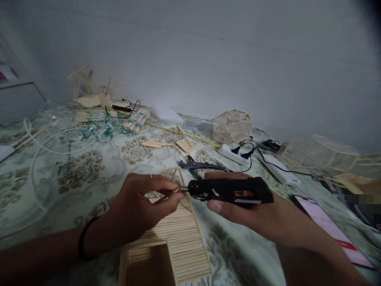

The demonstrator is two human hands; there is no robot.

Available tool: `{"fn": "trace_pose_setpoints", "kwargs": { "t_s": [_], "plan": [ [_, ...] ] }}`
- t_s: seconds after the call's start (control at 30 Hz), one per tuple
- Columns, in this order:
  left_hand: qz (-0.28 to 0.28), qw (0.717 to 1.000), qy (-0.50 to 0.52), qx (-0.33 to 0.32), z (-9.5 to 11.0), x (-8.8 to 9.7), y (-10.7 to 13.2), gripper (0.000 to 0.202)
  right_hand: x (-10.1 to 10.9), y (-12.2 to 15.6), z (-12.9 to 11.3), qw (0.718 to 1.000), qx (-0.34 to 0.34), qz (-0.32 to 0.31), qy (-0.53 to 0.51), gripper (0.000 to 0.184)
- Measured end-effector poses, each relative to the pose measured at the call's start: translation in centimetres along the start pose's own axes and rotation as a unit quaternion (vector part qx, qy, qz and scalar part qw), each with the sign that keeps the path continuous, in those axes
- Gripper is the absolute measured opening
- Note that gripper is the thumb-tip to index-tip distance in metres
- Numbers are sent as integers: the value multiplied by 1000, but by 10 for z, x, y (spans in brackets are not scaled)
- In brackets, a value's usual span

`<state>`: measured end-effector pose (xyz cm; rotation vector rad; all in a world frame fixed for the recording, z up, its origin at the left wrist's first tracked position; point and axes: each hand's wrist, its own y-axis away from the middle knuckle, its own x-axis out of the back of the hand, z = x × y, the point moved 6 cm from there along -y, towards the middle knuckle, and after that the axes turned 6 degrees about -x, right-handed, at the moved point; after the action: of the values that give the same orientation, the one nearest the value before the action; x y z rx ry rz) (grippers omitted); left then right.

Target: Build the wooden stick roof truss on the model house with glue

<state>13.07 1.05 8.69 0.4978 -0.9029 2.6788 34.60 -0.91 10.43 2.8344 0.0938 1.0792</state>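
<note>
My right hand [238, 202] is wrapped round a black hot glue gun [226, 188], its metal nozzle pointing left. At the nozzle's tip, my left hand [149, 202] pinches a small wooden stick piece [176, 190], mostly hidden by the fingers. Below both hands lies a model built of thin wooden sticks [184, 234], with a slatted flat surface and an open box-like part [149, 262] at the front. Behind the fingers, a small triangular stick frame [177, 174] rises from it.
Black pliers [205, 165] lie just behind the glue gun. A power strip [235, 154], a white box-shaped device [279, 169] and a phone [330, 230] are on the right. Stick bundles [135, 121], loose sticks [154, 143] and a round stick lattice [232, 126] stand farther back. A white cable [38, 147] curls at left.
</note>
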Motion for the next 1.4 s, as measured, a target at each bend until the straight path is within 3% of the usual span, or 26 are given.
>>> {"fn": "trace_pose_setpoints", "kwargs": {
  "t_s": [0.13, 0.33, 0.8, 0.9, 1.1, 1.4],
  "plan": [
    [-6, 1000, -2, 2, 1, 0, -1, 13, -2, -3, 0, 999, 25, -37, 8, 57],
    [-13, 1000, -14, -8, 3, 0, -1, 15, 1, -5, 9, 999, 16, -28, 14, 64],
    [10, 1000, 3, -30, 5, 1, -2, 14, 7, -8, 4, 999, 41, 7, 4, 53],
    [2, 1000, -1, -22, 5, 1, -2, 14, 4, -8, 3, 999, 47, -18, 0, 48],
    [4, 1000, 0, -18, 4, 1, -2, 14, 4, -10, 12, 1000, 5, -7, -2, 61],
    [6, 1000, 6, -29, 5, 0, -3, 12, 3, -11, 2, 997, 70, -30, -10, 39]
  ]
}}
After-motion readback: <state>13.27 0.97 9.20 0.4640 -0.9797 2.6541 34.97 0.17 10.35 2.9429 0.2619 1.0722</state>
